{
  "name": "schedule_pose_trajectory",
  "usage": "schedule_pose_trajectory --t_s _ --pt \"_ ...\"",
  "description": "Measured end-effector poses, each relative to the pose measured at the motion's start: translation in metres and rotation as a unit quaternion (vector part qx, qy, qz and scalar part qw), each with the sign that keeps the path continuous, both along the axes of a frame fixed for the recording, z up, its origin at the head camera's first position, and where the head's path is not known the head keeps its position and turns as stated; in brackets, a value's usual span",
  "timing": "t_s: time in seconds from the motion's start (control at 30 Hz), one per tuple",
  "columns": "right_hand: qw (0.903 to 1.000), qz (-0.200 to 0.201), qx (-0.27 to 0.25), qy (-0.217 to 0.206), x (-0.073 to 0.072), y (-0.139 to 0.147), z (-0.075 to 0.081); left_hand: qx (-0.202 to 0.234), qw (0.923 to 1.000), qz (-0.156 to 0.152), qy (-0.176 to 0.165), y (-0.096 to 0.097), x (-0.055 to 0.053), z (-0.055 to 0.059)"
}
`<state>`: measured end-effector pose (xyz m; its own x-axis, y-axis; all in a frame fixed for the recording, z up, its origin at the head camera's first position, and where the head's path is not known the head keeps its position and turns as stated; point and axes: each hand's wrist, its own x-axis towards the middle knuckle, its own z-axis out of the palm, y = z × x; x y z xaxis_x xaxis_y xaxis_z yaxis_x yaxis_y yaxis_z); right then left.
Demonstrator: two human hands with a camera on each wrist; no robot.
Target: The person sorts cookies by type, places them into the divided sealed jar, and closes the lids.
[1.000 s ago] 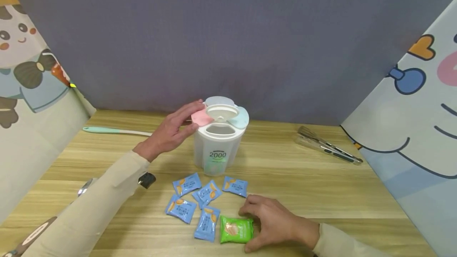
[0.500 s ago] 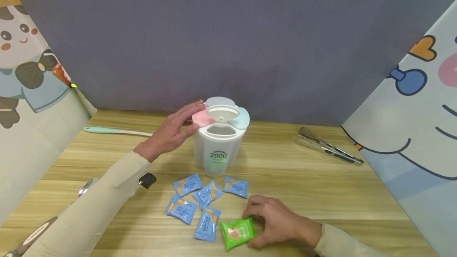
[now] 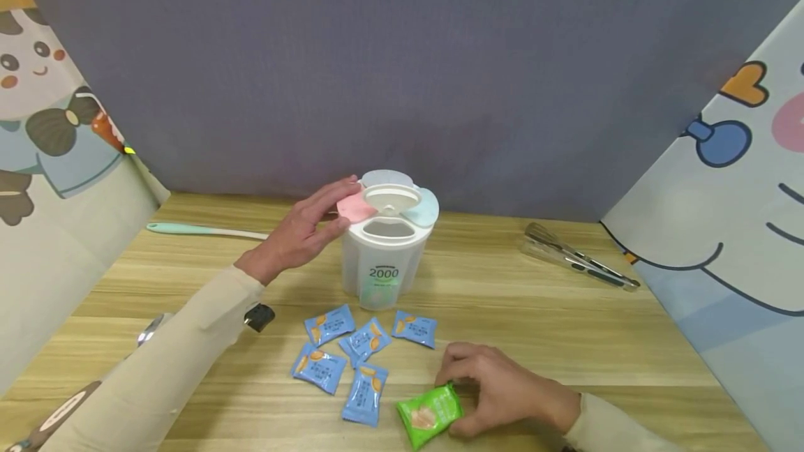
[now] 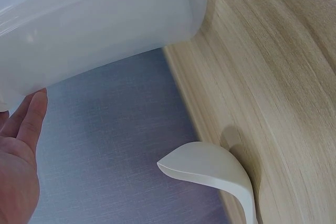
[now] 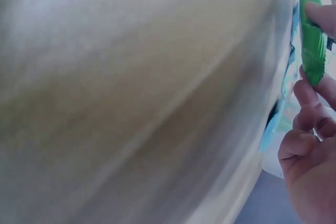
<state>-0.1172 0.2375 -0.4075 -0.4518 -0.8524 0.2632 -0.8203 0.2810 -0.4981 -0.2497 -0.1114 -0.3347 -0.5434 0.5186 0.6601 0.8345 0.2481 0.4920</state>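
A white plastic food storage canister (image 3: 384, 257) marked 2000 stands upright near the back wall, its lid bearing pink, mint and white flaps with two openings between. My left hand (image 3: 295, 236) rests at its left side, fingers fairly straight against the lid's edge by the pink flap (image 3: 356, 208); in the left wrist view the fingertips (image 4: 35, 108) touch the canister wall. My right hand (image 3: 496, 386) pinches a small green snack packet (image 3: 430, 416) by its right end. Thumb and fingers lie on opposite edges of that packet in the right wrist view. Several blue snack packets (image 3: 366, 396) lie before the canister.
A ladle with a mint handle (image 3: 182, 228) lies behind my left arm, its white bowl (image 4: 207, 163) beside the back wall. Metal tongs (image 3: 578, 257) lie at the right on the wooden table (image 3: 534, 326). Cartoon-printed panels (image 3: 741, 229) flank both sides.
The green packet has shifted slightly right and tilted, its near end swinging toward the front edge, as my right hand moved right with it. My left hand and the canister have stayed put.
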Motion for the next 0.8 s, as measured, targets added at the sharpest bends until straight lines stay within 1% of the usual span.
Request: schedule_pose_trajectory --t_s 0.17,0.23,0.47,0.57,0.63,0.7,0.8 --pt "0.9995 0.012 -0.013 -0.026 -0.002 0.008 0.008 0.0 1.0 0.0 0.0 0.0 0.001 0.0" --pt "0.9994 0.007 -0.015 -0.029 -0.004 0.013 0.013 0.0 1.0 0.0 -0.002 0.0 0.001 0.001" --pt "0.998 -0.043 -0.027 -0.038 -0.013 0.031 0.032 0.004 1.0 0.001 -0.001 0.0 0.0 0.001" --pt "0.9971 -0.055 -0.037 -0.038 -0.017 0.037 0.039 0.005 1.0 0.0 0.004 0.001 0.0 0.001" --pt "0.9969 -0.054 -0.045 -0.036 -0.019 0.042 0.043 0.005 1.0 -0.002 0.007 0.001 -0.001 0.0" --pt "0.9968 -0.054 -0.054 -0.021 -0.022 0.046 0.047 0.006 0.9999 -0.005 0.009 0.001 -0.001 0.0" --pt "0.9959 -0.06 -0.067 0.011 -0.028 0.051 0.053 0.006 0.9999 -0.006 0.01 0.001 -0.001 0.0"
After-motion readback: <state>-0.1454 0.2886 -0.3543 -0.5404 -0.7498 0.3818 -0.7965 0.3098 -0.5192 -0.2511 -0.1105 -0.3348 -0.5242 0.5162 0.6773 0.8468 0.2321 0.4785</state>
